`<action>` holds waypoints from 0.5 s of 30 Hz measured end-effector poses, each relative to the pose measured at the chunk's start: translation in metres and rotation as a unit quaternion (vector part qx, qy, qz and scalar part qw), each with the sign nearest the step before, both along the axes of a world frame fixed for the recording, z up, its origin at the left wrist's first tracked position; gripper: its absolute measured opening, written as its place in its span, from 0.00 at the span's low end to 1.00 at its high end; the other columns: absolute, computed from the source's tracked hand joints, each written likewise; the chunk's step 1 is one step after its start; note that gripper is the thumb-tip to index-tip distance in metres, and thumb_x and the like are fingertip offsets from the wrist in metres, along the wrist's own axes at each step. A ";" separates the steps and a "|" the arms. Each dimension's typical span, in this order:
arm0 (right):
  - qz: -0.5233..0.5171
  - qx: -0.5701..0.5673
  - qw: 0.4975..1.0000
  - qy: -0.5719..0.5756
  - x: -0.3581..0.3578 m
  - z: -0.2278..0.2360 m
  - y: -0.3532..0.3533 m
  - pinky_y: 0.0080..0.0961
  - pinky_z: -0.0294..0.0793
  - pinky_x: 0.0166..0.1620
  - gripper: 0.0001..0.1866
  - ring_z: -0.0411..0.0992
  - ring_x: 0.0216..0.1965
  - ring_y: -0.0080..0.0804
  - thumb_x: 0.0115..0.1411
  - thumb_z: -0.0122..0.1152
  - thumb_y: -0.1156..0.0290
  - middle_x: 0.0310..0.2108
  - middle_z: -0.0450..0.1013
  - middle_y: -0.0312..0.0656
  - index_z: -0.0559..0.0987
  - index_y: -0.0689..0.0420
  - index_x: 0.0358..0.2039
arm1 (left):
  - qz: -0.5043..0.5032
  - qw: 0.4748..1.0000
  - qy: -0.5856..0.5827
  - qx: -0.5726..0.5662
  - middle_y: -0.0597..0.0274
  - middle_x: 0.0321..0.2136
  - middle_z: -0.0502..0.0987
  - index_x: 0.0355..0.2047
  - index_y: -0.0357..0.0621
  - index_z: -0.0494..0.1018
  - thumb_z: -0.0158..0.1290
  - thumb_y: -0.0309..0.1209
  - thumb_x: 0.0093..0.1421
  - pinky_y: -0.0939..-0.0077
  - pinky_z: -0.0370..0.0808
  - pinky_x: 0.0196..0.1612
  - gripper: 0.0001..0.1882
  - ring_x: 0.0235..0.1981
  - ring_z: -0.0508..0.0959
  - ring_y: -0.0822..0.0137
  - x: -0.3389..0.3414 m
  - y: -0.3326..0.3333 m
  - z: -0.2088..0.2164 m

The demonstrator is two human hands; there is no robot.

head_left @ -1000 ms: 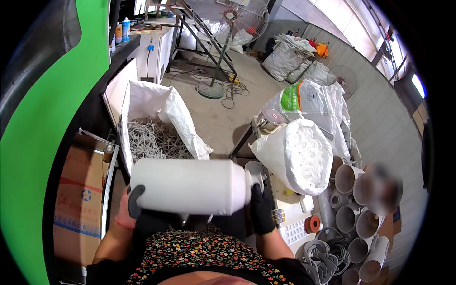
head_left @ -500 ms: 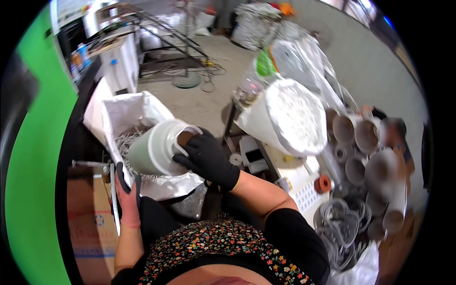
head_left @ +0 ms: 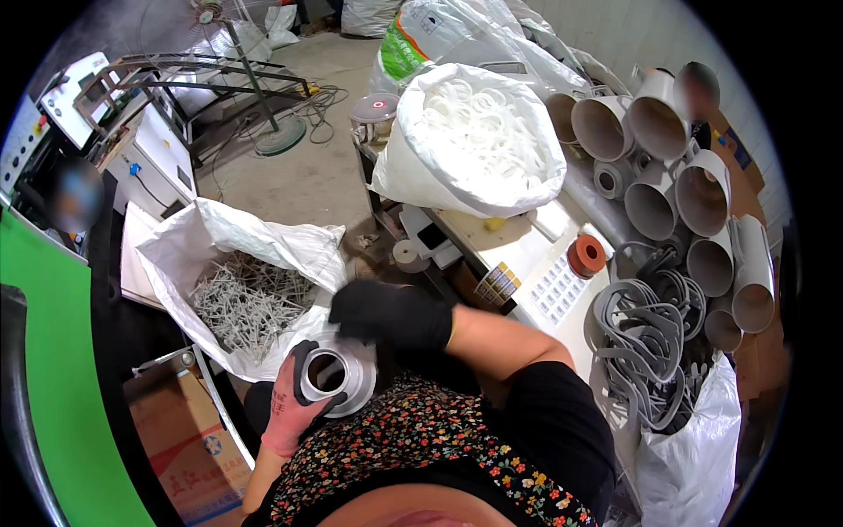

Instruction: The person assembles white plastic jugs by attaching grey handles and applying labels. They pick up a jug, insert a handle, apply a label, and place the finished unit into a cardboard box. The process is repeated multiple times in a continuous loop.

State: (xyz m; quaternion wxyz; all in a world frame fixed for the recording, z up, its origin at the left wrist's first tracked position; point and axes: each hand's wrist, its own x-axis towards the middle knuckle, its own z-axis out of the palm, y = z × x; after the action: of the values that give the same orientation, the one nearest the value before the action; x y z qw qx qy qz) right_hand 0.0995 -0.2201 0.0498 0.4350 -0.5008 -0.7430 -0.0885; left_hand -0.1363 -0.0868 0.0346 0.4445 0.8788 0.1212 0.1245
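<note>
A pale grey plastic pipe fitting (head_left: pixel 362 378) with a round opening and stepped collar is close to my lap. My left hand (head_left: pixel 291 400), in a pink and black glove, is closed around its left side, thumb and fingers at the collar. My right hand (head_left: pixel 391 314), in a black glove, is just above the fitting's upper right edge. Motion smears its fingers, so whether they touch the fitting cannot be made out. Beyond my left hand stands an open white sack (head_left: pixel 180 255) holding many thin grey plastic sprues (head_left: pixel 250 303).
On the bench (head_left: pixel 514 233) to the right, a white sack (head_left: pixel 408 162) brims with white rings. An orange-brown spool (head_left: pixel 587 256), coiled grey rings (head_left: pixel 637 329) and stacked grey pipe pieces (head_left: pixel 650 211) lie farther right. A green machine panel (head_left: pixel 53 307) borders the left; a cardboard box (head_left: pixel 189 439) sits low.
The fitting has come from over the sprue sack to my lap. My left hand has moved from the sack's near edge onto the fitting. My right hand has left its opening; the view has shifted.
</note>
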 end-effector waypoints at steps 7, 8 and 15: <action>-0.586 0.001 0.810 0.005 0.267 -0.018 -0.027 0.42 0.72 0.44 0.10 0.72 0.41 0.47 0.56 0.55 0.68 0.34 0.75 0.47 0.78 0.56 0.38 | 0.078 0.995 -0.035 -0.057 0.51 0.55 0.68 0.64 0.33 0.53 0.70 0.27 0.42 0.69 0.66 0.58 0.51 0.55 0.70 0.62 -0.016 0.005 -0.014; -0.609 -0.013 0.793 -0.008 0.278 -0.027 -0.032 0.42 0.73 0.43 0.09 0.72 0.40 0.47 0.55 0.57 0.66 0.33 0.75 0.47 0.79 0.55 0.35 | 0.080 0.996 -0.022 -0.038 0.51 0.55 0.68 0.64 0.33 0.53 0.70 0.27 0.42 0.69 0.66 0.58 0.51 0.55 0.70 0.63 -0.014 0.003 -0.010; -0.537 0.044 0.842 0.000 0.245 -0.007 -0.046 0.40 0.73 0.41 0.07 0.73 0.38 0.47 0.53 0.62 0.68 0.33 0.74 0.46 0.77 0.58 0.25 | 0.129 0.991 -0.022 -0.018 0.50 0.54 0.71 0.60 0.33 0.59 0.69 0.31 0.44 0.68 0.65 0.58 0.45 0.55 0.71 0.58 -0.015 -0.007 0.000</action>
State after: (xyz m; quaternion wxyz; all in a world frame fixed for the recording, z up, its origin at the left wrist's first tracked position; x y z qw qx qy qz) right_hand 0.3448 -0.2661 0.0427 0.3409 -0.8018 -0.3531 -0.3408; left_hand -0.1516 -0.0935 0.0347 0.4427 0.8447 0.2259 0.1985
